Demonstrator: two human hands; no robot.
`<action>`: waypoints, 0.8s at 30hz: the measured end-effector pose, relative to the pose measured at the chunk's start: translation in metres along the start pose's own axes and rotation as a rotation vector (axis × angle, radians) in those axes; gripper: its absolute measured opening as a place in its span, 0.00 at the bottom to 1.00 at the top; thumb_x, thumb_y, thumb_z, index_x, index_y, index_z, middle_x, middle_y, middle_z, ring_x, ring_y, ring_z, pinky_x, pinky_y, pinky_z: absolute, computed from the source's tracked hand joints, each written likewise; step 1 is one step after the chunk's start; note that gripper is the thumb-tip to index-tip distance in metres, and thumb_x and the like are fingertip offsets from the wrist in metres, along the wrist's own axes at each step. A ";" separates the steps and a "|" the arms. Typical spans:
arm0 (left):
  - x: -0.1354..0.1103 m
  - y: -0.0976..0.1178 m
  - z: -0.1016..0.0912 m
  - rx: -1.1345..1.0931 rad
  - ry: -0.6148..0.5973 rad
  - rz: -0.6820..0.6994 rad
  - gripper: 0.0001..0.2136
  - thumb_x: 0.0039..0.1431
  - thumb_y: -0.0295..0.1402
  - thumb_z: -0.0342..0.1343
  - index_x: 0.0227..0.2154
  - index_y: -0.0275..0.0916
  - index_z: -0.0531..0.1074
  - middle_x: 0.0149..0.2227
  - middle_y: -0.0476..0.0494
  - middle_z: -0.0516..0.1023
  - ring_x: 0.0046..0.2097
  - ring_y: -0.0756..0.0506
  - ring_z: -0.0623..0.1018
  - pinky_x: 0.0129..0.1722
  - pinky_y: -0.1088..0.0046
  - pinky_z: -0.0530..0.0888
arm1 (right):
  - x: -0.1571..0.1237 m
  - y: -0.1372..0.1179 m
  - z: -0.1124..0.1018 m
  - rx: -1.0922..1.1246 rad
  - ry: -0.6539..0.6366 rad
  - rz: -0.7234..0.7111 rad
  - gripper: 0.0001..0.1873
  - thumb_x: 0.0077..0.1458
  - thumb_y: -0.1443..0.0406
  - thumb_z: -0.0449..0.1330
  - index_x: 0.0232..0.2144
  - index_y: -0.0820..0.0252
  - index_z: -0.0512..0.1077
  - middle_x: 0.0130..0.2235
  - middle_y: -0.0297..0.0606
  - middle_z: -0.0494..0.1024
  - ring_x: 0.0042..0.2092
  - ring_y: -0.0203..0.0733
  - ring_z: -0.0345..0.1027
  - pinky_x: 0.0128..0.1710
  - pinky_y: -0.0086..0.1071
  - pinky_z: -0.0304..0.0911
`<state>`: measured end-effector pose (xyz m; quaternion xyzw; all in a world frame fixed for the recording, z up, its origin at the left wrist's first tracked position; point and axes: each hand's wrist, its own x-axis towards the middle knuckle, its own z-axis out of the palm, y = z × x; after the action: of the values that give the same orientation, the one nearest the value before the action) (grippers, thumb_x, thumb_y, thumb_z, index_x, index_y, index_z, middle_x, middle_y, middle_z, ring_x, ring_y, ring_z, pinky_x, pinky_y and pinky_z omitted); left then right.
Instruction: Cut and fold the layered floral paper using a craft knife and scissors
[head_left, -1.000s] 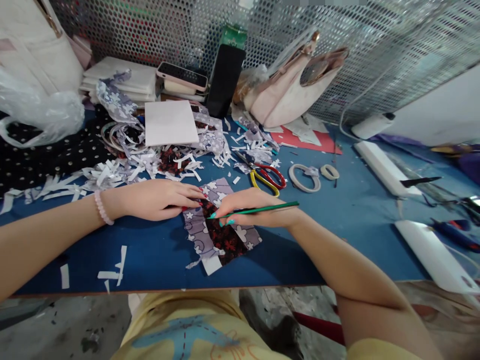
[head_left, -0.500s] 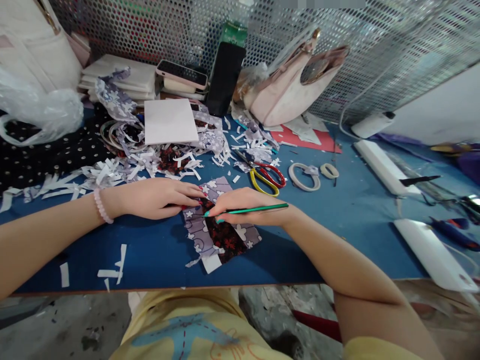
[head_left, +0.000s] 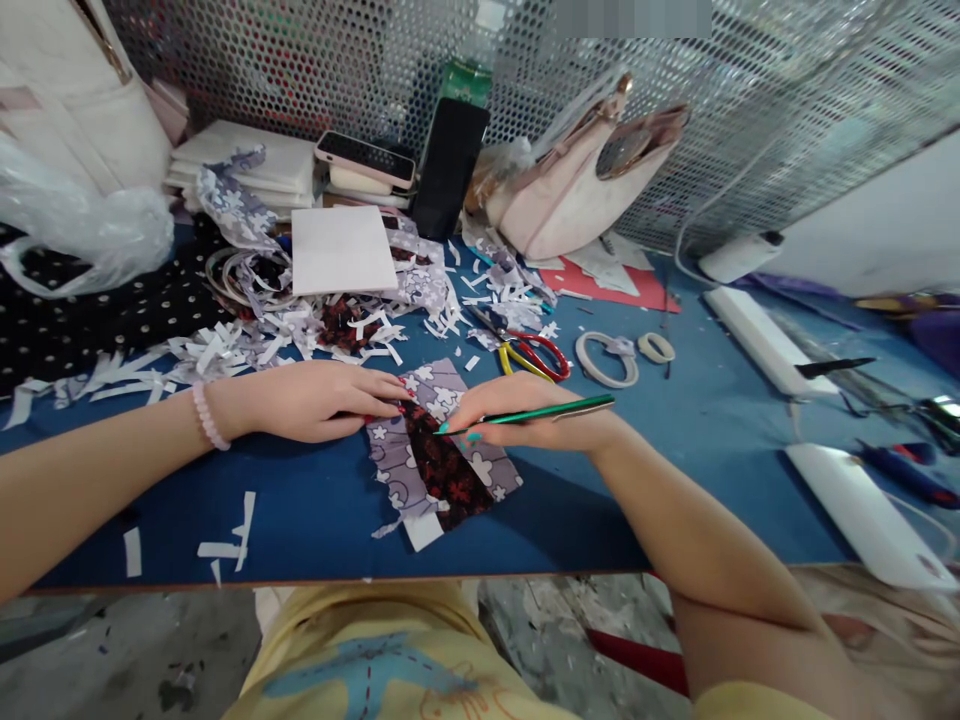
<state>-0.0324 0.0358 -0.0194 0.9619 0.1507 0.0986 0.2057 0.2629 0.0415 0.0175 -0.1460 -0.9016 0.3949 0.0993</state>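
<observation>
**As the green tool (head_left: pixel 559 409) shifts right, the left hand (head_left: pixel 322 402) stays flat**

While we keep that hand's fingers extended over the upper-left edge of the patterned fabric (head_left: pixel 431 462) on the blue table (head_left: pixel 315 530), our right hand (head_left: pixel 517 397) pinches the tool. Its tip moves from the purple section (head_left: pixel 390 465) to the dark strip (head_left: pixel 457 485); we cannot confirm contact. We judge the strip to be the current working point. We read no brands; the green bottle label (head_left: pixel 466 80) is illegible.

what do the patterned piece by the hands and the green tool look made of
Patterned piece: matte fabric, probably, given its creases and frayed edge. Green tool: glossy metal or plastic; a highlight runs along it, but the look leaves which open.
</observation>
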 end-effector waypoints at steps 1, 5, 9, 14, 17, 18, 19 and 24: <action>0.000 0.000 0.000 0.003 -0.002 0.004 0.18 0.68 0.27 0.47 0.57 0.36 0.73 0.64 0.36 0.69 0.64 0.40 0.70 0.65 0.65 0.66 | 0.000 0.000 0.001 0.009 0.014 0.003 0.21 0.69 0.54 0.51 0.44 0.62 0.77 0.40 0.44 0.83 0.41 0.37 0.77 0.42 0.27 0.69; 0.000 -0.001 0.000 0.008 -0.009 0.012 0.18 0.69 0.28 0.46 0.57 0.35 0.73 0.64 0.35 0.69 0.64 0.40 0.70 0.65 0.65 0.66 | 0.006 0.000 0.008 0.005 0.017 -0.036 0.21 0.69 0.54 0.51 0.45 0.64 0.76 0.40 0.44 0.83 0.41 0.37 0.77 0.42 0.27 0.68; 0.000 -0.002 0.001 0.014 -0.013 0.006 0.18 0.69 0.28 0.46 0.58 0.36 0.73 0.64 0.36 0.69 0.65 0.40 0.69 0.65 0.64 0.65 | 0.014 0.002 0.014 -0.034 -0.016 -0.080 0.18 0.69 0.57 0.52 0.45 0.65 0.76 0.41 0.45 0.83 0.43 0.38 0.77 0.44 0.27 0.68; 0.000 -0.001 0.001 -0.006 -0.003 0.016 0.18 0.68 0.27 0.47 0.57 0.35 0.73 0.64 0.36 0.69 0.64 0.40 0.69 0.65 0.66 0.65 | 0.013 0.001 0.012 -0.086 -0.009 -0.079 0.18 0.70 0.58 0.51 0.44 0.63 0.77 0.41 0.44 0.83 0.43 0.38 0.77 0.45 0.28 0.68; 0.000 -0.001 0.000 -0.023 0.015 0.013 0.18 0.68 0.26 0.48 0.57 0.36 0.74 0.63 0.36 0.70 0.64 0.40 0.70 0.65 0.66 0.65 | 0.008 -0.002 0.008 -0.085 -0.015 -0.103 0.19 0.70 0.58 0.51 0.44 0.63 0.77 0.39 0.44 0.83 0.43 0.38 0.77 0.45 0.28 0.68; 0.000 -0.001 0.000 -0.023 0.016 0.012 0.18 0.68 0.26 0.48 0.57 0.36 0.74 0.63 0.36 0.70 0.64 0.41 0.70 0.65 0.66 0.65 | 0.007 -0.003 0.008 -0.088 -0.012 -0.095 0.19 0.70 0.57 0.51 0.43 0.63 0.77 0.39 0.44 0.83 0.43 0.38 0.77 0.45 0.28 0.68; 0.000 -0.001 0.001 -0.021 0.012 0.010 0.18 0.68 0.26 0.48 0.57 0.36 0.73 0.63 0.36 0.70 0.64 0.41 0.70 0.65 0.66 0.66 | 0.006 -0.003 0.007 -0.092 -0.007 -0.081 0.20 0.70 0.57 0.50 0.43 0.63 0.77 0.39 0.44 0.83 0.43 0.38 0.77 0.45 0.29 0.68; -0.001 -0.002 0.002 0.007 -0.002 0.012 0.18 0.69 0.28 0.46 0.57 0.35 0.73 0.64 0.36 0.69 0.64 0.40 0.70 0.65 0.65 0.66 | 0.007 -0.003 0.009 -0.077 0.019 -0.070 0.20 0.70 0.56 0.50 0.44 0.64 0.76 0.40 0.44 0.83 0.43 0.38 0.77 0.43 0.27 0.68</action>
<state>-0.0334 0.0371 -0.0220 0.9637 0.1449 0.0983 0.2017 0.2532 0.0357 0.0137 -0.1216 -0.9198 0.3546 0.1161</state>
